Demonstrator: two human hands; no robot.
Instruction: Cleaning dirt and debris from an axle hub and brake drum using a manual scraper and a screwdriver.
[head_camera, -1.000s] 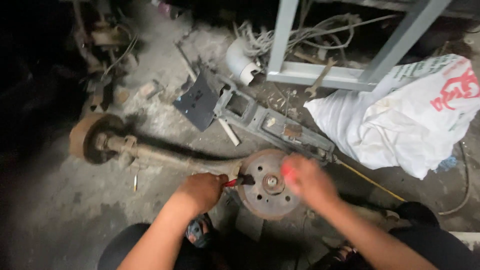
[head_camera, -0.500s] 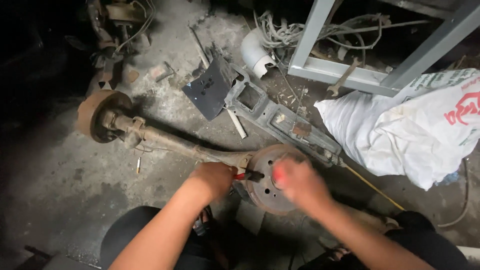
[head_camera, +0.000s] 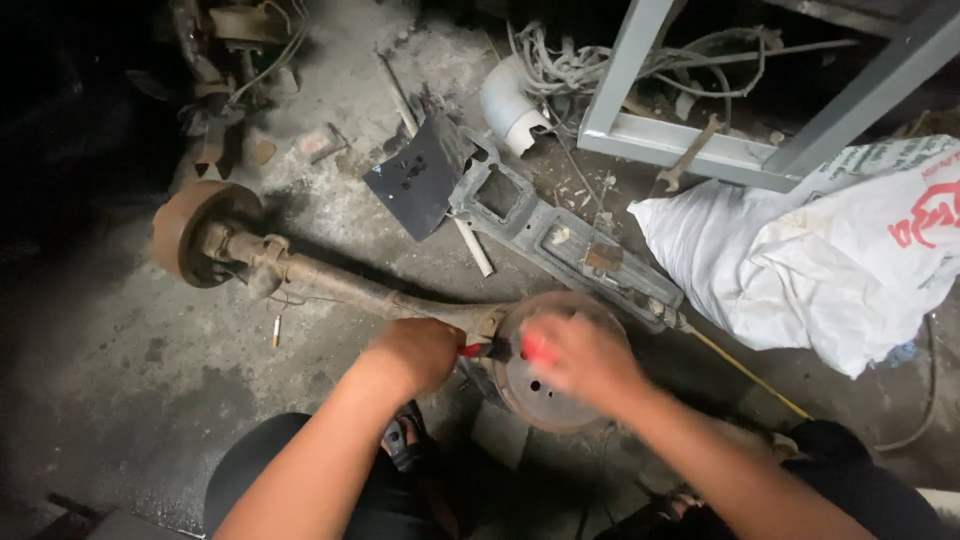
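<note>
Lying on floor: a rusty axle (head_camera: 340, 290) rested on the grey concrete floor (head_camera: 120, 400), with the near brake drum (head_camera: 545, 385) right under both hands.
Landmark: the near brake drum served as the reference for every place below.
Axle direction: its long axis ran from the near brake drum up and to the left, ending at a far brake drum (head_camera: 195, 232) well apart from the hands.
Drum face: the near brake drum's flat round face, with small holes, tipped upward toward the camera.
Left hand (head_camera: 415, 352): it sat just left of the near brake drum, fingers curled tight around a red-handled tool (head_camera: 480, 350) whose dark tip pointed right toward the drum.
Right hand (head_camera: 580, 355): it lay over the upper face of the near brake drum, blurred; something red (head_camera: 532, 347) showed at its fingertips, and whether the fingers gripped it or only touched it could not be told.
Hands together: close to each other, not touching, the tool between them.
Beyond the drum: a grey metal bracket (head_camera: 560, 245) lay just above it, and a white sack (head_camera: 820, 260) sat off to its upper right.
</note>
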